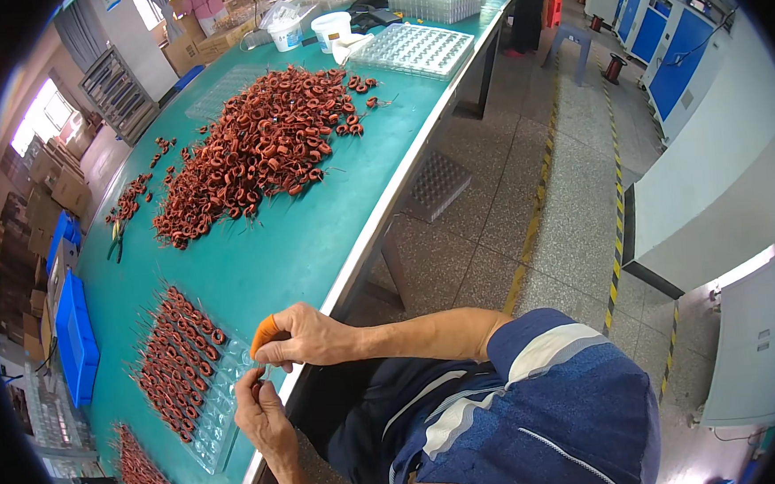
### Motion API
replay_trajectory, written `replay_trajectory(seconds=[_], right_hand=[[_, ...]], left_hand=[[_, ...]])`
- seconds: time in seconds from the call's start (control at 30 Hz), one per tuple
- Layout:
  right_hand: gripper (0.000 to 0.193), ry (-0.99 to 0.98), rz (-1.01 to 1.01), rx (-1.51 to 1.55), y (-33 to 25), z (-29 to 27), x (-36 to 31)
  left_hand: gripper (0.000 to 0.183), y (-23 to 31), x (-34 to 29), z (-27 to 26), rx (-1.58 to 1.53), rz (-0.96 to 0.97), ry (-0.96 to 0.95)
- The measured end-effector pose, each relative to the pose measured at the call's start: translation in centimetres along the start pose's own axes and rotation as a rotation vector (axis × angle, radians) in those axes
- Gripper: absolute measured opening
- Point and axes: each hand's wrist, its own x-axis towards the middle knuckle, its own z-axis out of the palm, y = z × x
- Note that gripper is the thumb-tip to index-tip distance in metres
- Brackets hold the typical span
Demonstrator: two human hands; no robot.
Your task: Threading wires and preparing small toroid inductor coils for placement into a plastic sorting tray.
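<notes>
One red-brown toroidal coil (256,389) sits pinched in the left hand (265,420) by the green table's edge (346,281).
In the head view, the right hand (312,337), an orange finger cot (267,331) on it, curls just above the coil; whether it grips anything cannot be told. A light, steady pinch probably serves best, with both wrists kept off the part-filled clear blister tray (215,437) just beside them.

Speckled floor (491,191), yellow-black tape (617,215), bright window (43,117) left, bluish-grey stool (577,34).
</notes>
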Motion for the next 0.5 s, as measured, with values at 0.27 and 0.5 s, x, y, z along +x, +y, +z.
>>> replay_trajectory(seconds=[0.27, 0.5], right_hand=[[0.022, -0.071, -0.067, 0.258, -0.6, 0.6, -0.4], [0.023, -0.141, -0.051, 0.167, 0.2, 0.4, -1.3]], left_hand=[[0.027, 1.5, -0.1, 0.2, -0.657, -0.111, -0.049], [0.03, 1.5, -0.1, -0.2, -0.898, -0.254, -0.266]])
